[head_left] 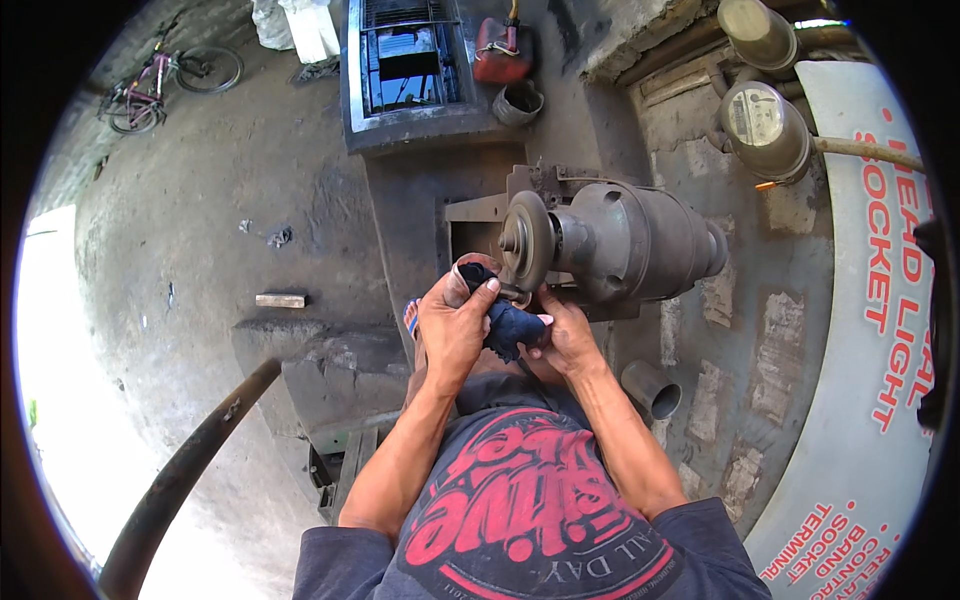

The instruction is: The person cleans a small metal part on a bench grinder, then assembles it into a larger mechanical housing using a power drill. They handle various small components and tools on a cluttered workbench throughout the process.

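The left hand point(452, 325) is closed around a short metal tube point(468, 272) whose open end is turned up towards the grinding wheel point(527, 243), with a dark blue cloth point(508, 325) bunched between palm and metal, seemingly so that the piece can be gripped firmly and without direct contact. The right hand point(566, 335) is curled against the other side of the same cloth, its fingertips pinching the fabric and steadying the tube from below, so the piece is braced by both hands just in front of the wheel's face. The wheel is carried on the shaft of a heavy grey motor point(640, 245) fixed to a dark, grimy bench point(405, 215), which places the work at chest height. A second short pipe piece point(652, 390) lies on the floor by the wall. To the right, a large white curved panel point(850, 420) bearing red lettering is seen running down the frame's edge. Two round grey meters point(765, 125) are mounted on the wall above the motor. A red container point(502, 50) stands at the bench's far end, and a bicycle point(165, 80) is parked well apart.
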Available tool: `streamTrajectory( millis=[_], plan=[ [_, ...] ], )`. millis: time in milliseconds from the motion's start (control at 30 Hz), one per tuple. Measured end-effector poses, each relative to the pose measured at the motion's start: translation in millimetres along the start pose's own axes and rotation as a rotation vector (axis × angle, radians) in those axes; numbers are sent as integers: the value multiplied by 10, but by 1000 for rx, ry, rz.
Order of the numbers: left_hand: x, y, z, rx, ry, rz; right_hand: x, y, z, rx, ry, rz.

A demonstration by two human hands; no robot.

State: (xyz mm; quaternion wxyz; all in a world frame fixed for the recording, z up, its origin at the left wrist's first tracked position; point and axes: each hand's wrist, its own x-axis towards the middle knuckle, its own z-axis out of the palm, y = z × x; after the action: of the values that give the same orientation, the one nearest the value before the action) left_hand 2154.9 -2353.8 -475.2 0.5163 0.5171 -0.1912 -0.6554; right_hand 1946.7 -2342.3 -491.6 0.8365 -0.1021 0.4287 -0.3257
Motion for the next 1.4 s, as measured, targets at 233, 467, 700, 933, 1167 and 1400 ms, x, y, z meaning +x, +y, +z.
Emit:
streamTrajectory(
  millis=[233,467,700,933,1167,1400],
  plan=[
    [-44,42,14,21,29,-51,87,220,105,-135,269,-335],
    [-26,21,4,2,11,-26,8,-40,60,-102,103,-53],
    [-98,34,24,7,27,-15,-35,145,164,-104,274,-243],
    [-54,88,-21,14,-56,-71,37,122,84,-102,246,-287],
    [-31,-11,48,124,5,-88,-94,9,192,-138,347,-158],
    [-19,4,62,13,-24,-131,-9,-56,352,-264,647,47]
  ],
)
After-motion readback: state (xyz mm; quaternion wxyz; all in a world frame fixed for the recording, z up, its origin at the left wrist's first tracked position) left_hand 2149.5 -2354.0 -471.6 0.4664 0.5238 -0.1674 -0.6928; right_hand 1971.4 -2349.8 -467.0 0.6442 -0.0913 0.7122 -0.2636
